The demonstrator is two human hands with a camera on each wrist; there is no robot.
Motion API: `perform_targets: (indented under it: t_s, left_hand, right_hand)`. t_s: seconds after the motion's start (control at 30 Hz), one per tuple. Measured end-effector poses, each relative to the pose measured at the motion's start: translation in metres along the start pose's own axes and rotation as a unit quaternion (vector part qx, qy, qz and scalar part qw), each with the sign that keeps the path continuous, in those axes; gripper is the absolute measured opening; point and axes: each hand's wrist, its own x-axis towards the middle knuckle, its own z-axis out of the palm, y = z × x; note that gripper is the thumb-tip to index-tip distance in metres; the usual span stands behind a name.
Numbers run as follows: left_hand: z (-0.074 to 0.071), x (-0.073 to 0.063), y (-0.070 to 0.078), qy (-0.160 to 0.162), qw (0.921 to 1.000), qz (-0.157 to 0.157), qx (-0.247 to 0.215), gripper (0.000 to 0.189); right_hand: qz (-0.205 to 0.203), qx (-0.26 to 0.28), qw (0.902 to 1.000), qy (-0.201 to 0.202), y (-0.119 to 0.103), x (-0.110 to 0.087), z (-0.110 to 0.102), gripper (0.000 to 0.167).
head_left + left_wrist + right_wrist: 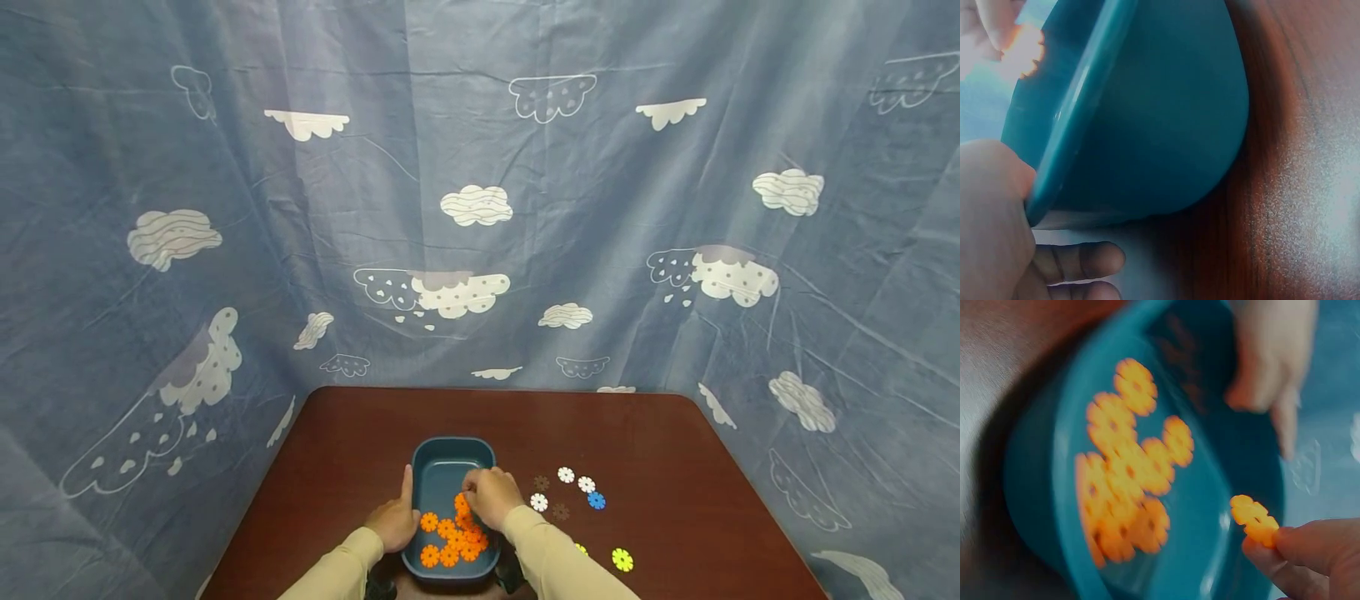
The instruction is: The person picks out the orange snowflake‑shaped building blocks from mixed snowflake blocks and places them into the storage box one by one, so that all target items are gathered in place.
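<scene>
A dark teal plastic basin stands on the table, with several orange notched discs lying in its near part. My right hand is over the basin's right side. Between thumb and fingertip it pinches one orange notched disc, raised above the basin floor. At the left wall my left hand holds the rim, its thumb on the inside and other fingers outside. The index finger points forward along the rim. In the left wrist view, two fingers show beside the outer wall.
Right of the basin lie white discs, brown discs, a blue disc and a yellow disc. Another yellow disc is partly covered by the right sleeve. A cloud-patterned curtain surrounds the brown table.
</scene>
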Motion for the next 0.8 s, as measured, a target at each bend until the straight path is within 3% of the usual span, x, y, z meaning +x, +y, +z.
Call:
perform_targets:
  t_s: [0.07, 0.2, 0.3, 0.5, 0.67, 0.8]
  left_hand:
    - [0.000, 0.000, 0.001, 0.003, 1.0000, 0.005, 0.000, 0.087]
    - [0.002, -0.001, 0.003, 0.001, 1.0000, 0.009, 0.001, 0.087]
    - [0.002, -0.001, 0.003, -0.003, 1.0000, 0.008, 0.001, 0.087]
    - [0.000, 0.002, 0.003, 0.001, 1.0000, 0.009, 0.001, 0.087]
    - [0.000, 0.003, 0.001, -0.006, 0.9999, 0.007, 0.013, 0.086]
    - [-0.005, 0.003, 0.000, 0.005, 0.9993, 0.019, 0.032, 0.088]
  right_hand:
    - [-0.016, -0.052, 0.9985, -0.010, -0.008, -0.002, 0.010, 0.010]
    - [-0.020, -0.104, 0.9940, -0.030, -0.014, -0.007, 0.023, 0.007]
    - [-0.013, -0.113, 0.9929, -0.033, -0.011, -0.010, 0.028, 0.007]
    - [-0.019, -0.087, 0.9960, 0.003, 0.003, -0.009, 0.022, 0.008]
    - [-0.017, -0.088, 0.9954, 0.033, 0.023, -0.014, 0.003, 0.033]
    - [0.008, -0.104, 0.9925, 0.064, 0.044, -0.021, -0.020, 0.060]
